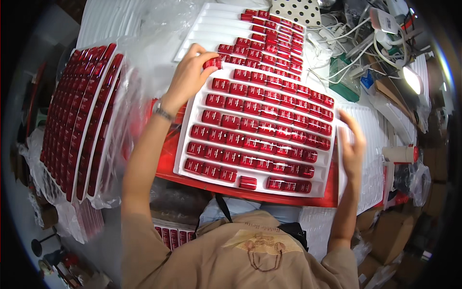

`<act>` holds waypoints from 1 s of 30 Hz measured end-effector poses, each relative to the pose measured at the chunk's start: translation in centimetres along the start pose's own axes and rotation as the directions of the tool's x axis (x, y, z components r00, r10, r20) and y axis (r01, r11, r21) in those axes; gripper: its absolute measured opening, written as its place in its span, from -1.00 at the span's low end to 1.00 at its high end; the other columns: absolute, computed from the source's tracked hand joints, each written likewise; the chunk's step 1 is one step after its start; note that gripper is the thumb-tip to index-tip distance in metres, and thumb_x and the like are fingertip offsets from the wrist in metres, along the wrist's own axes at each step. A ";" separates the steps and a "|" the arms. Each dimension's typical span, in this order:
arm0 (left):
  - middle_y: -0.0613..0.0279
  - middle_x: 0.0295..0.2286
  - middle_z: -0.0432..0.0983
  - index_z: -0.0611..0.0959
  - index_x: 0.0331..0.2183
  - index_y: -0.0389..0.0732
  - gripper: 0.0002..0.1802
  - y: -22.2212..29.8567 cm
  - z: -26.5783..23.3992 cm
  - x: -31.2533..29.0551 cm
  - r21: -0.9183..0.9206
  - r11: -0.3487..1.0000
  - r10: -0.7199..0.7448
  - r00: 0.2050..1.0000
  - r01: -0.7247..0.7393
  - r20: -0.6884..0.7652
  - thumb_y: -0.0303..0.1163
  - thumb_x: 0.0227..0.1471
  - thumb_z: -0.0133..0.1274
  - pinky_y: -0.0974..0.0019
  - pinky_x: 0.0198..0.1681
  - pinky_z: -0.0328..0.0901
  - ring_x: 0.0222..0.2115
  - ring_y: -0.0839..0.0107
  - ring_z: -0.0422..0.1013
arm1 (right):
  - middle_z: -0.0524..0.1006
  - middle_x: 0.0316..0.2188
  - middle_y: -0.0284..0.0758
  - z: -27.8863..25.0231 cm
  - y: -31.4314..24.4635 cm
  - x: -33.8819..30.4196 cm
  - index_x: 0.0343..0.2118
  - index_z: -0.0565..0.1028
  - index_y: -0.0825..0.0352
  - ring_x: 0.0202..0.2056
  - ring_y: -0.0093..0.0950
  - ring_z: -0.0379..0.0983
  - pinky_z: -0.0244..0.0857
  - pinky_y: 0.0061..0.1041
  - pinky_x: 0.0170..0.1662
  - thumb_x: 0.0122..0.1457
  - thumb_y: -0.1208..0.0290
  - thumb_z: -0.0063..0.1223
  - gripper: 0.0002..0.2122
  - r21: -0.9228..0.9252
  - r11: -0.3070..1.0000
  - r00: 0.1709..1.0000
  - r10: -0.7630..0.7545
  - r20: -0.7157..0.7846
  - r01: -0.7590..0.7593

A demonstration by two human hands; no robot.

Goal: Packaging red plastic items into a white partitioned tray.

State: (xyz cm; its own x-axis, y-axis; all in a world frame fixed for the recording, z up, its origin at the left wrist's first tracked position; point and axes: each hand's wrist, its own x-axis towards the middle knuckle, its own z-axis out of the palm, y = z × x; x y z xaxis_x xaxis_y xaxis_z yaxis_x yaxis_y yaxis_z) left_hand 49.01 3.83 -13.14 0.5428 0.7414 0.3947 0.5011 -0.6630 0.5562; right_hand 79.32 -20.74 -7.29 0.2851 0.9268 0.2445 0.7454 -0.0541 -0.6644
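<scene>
Left hand: I see the left hand (pixel 190 70) pinching a small red container (pixel 211 63) between thumb and fingers.
Held container: it is above the upper left corner of the near tray (pixel 262 182), close to where the far tray (pixel 211 26) meets it; I cannot tell which row it belongs to.
Right hand: the right hand (pixel 353 144) is blurred beside the near tray's right edge, fingers parted and loosely bent, with nothing in its grasp that I can make out. Whether it touches the rim, I cannot tell.
Near tray, done: it lies on the red table (pixel 166 161), and I count most rows as nearly full.
Near tray, left: the front row has gaps on both sides of a lone container (pixel 248 183), and the uppermost row has bare space at its left end.
Far tray: containers fill its right side, while several channels at upper left are bare, so I judge it the less complete.
Left side: a plastic-wrapped stack of loaded trays (pixel 90 126) looks finished to me.
Direction: I cannot tell from here whether containers are going in or coming out.
</scene>
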 end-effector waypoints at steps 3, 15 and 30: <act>0.16 -0.33 0.37 0.58 -0.18 -0.26 -0.67 -1.0 3.1 2.1 0.044 0.999 0.011 0.969 -0.022 0.246 -0.45 -0.07 0.12 0.30 -0.21 0.30 -0.32 0.32 0.39 | 0.49 -0.12 -0.22 -6.5 6.9 -6.2 -0.04 0.43 0.39 -0.06 -0.37 0.40 0.25 -0.46 0.00 0.26 0.39 -0.17 -0.72 0.113 0.936 0.894 0.352 -0.277 -0.333; 0.07 0.11 0.18 0.19 0.15 -0.30 -0.48 0.4 2.6 -7.1 -0.686 0.673 -0.311 0.947 0.277 0.077 -0.26 0.24 -0.24 0.23 0.18 0.02 0.14 0.31 0.11 | 0.18 0.19 -0.22 4.8 7.3 -11.7 0.22 0.07 0.39 0.18 -0.42 0.12 -0.05 -0.40 0.22 0.31 0.12 -0.36 -0.47 0.666 0.673 0.895 0.445 -0.017 -0.321; -0.02 0.20 -0.08 0.07 0.19 -0.29 -0.35 -5.0 2.5 -8.0 -0.194 -0.962 0.118 0.930 0.194 0.347 -0.02 0.26 -0.46 0.20 0.29 -0.21 0.24 0.25 -0.14 | 0.54 -0.20 -0.16 -16.1 20.9 -10.6 -0.19 0.50 0.35 -0.16 -0.24 0.47 0.30 -0.34 -0.10 0.15 0.11 -0.01 -0.63 -0.216 0.812 0.738 0.337 -0.584 -0.542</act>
State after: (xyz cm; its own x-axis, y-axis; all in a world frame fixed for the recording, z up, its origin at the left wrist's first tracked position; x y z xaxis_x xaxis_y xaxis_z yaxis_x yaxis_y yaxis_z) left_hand 43.89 0.96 -20.94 0.7980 0.5754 0.1794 -0.5070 0.8018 -0.3162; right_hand 101.63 -37.67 -12.37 0.8138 0.4490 0.3689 0.5811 -0.6261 -0.5199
